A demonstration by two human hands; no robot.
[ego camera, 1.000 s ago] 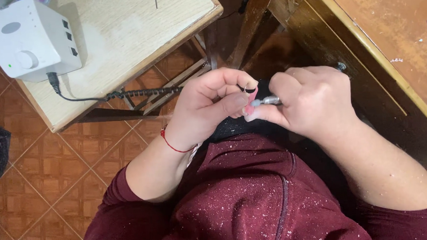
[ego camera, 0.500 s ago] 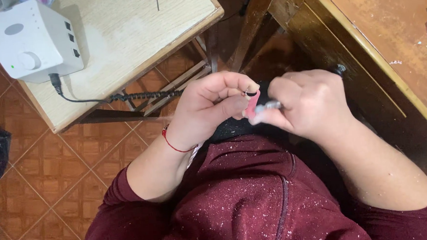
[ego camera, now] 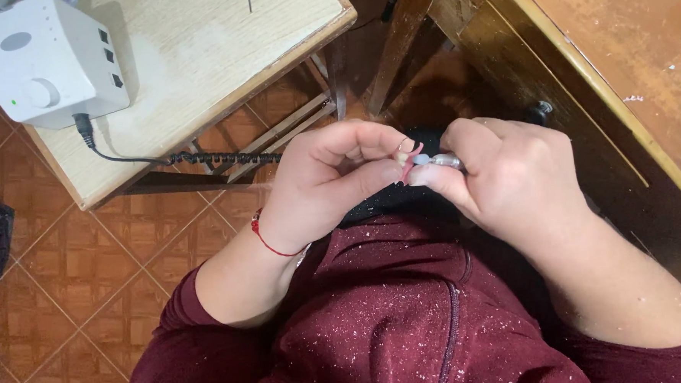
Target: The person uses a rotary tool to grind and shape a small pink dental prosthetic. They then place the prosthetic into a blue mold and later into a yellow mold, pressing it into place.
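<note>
The right hand (ego camera: 520, 180) closes around a slim silver drill handpiece (ego camera: 440, 162), its tip touching a small pink nail piece (ego camera: 412, 156) pinched between thumb and fingertips of the left hand (ego camera: 332, 180), both held over the person's lap in a dust-flecked maroon top (ego camera: 392, 319). To do this pass well, the piece likely needs a firm pinch and the tip a light, steady touch, hands braced together. A coiled cord (ego camera: 224, 157) runs to a white control box (ego camera: 40, 63) on a pale side table (ego camera: 219, 43); a brown desk (ego camera: 618, 72) stands at right.
</note>
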